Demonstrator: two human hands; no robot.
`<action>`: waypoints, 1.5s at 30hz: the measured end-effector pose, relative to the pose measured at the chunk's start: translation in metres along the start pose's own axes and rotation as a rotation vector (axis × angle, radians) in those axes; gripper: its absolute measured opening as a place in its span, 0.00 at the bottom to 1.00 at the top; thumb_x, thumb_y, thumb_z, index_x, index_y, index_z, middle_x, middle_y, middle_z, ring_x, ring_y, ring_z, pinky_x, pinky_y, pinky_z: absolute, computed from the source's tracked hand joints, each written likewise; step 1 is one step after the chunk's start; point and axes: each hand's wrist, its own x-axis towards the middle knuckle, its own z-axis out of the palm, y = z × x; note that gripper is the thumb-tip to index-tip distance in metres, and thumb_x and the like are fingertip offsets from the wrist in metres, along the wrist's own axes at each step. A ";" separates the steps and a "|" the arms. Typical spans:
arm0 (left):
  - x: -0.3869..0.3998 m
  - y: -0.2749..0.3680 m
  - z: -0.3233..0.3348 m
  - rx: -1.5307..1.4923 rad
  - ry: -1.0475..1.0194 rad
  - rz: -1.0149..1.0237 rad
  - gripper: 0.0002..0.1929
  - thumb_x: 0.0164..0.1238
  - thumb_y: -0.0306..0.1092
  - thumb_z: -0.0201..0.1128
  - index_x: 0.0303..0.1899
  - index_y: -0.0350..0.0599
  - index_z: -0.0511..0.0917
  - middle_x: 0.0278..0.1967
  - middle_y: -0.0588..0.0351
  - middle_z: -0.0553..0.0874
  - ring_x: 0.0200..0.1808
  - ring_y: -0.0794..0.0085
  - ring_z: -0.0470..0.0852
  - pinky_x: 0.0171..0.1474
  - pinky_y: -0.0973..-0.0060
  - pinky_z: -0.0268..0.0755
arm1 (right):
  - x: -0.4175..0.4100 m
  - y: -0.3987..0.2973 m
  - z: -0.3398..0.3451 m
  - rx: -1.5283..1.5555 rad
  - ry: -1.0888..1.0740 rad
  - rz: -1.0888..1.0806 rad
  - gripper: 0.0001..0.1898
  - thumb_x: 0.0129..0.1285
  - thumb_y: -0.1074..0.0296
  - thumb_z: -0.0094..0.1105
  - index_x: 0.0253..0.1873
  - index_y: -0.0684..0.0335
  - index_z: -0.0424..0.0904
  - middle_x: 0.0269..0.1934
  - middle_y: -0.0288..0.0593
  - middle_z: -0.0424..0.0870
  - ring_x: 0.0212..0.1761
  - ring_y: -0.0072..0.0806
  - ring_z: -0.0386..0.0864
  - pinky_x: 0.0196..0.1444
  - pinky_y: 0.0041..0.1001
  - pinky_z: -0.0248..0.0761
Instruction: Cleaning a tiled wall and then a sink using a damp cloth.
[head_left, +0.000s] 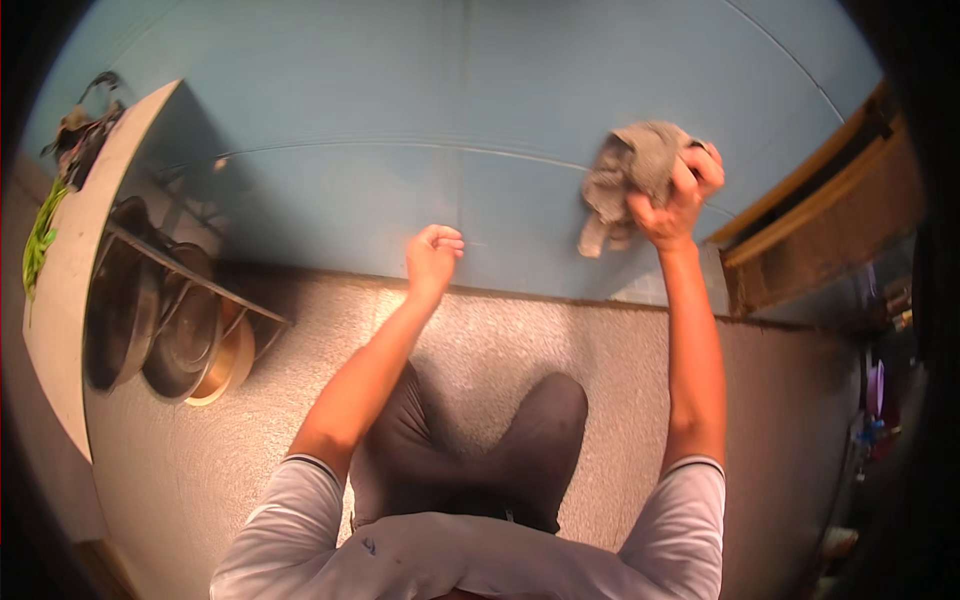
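A crumpled grey-brown cloth (626, 176) is bunched in my right hand (679, 199), up at the right against the light-blue wall (352, 199). Part of the cloth hangs loose below my fingers. My left hand (435, 255) is in front of the lower wall, its fingers curled in with nothing visible in them. Whether its knuckles touch the wall I cannot tell. A thin pale line (487, 148) crosses the wall and runs behind the cloth.
On the left, a pale tabletop (67, 292) bears green vegetables (41, 232) and a dark bag (82, 142). Metal pans (184, 345) sit in a rack beneath it. At the right is a wooden frame (810, 180). Speckled floor (480, 337) lies below my knees.
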 end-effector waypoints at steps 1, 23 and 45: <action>-0.004 0.012 -0.001 0.002 0.056 0.140 0.05 0.69 0.23 0.59 0.40 0.36 0.82 0.33 0.55 0.88 0.32 0.75 0.83 0.40 0.75 0.76 | -0.001 0.000 -0.005 -0.016 -0.031 0.016 0.33 0.37 0.64 0.69 0.56 0.49 0.73 0.54 0.41 0.63 0.58 0.41 0.65 0.70 0.56 0.57; 0.027 0.281 0.001 0.343 0.737 1.153 0.16 0.49 0.39 0.79 0.34 0.50 0.78 0.53 0.51 0.69 0.58 0.54 0.63 0.64 0.55 0.58 | 0.004 -0.012 -0.019 -0.082 -0.134 0.093 0.34 0.41 0.61 0.67 0.60 0.52 0.73 0.53 0.42 0.65 0.60 0.47 0.63 0.73 0.58 0.55; 0.032 0.287 0.016 0.229 0.751 1.019 0.18 0.47 0.36 0.76 0.38 0.47 0.77 0.57 0.50 0.65 0.62 0.51 0.60 0.67 0.49 0.54 | 0.005 -0.013 -0.014 -0.069 -0.095 0.078 0.34 0.41 0.60 0.68 0.60 0.51 0.73 0.53 0.43 0.66 0.60 0.48 0.64 0.72 0.57 0.55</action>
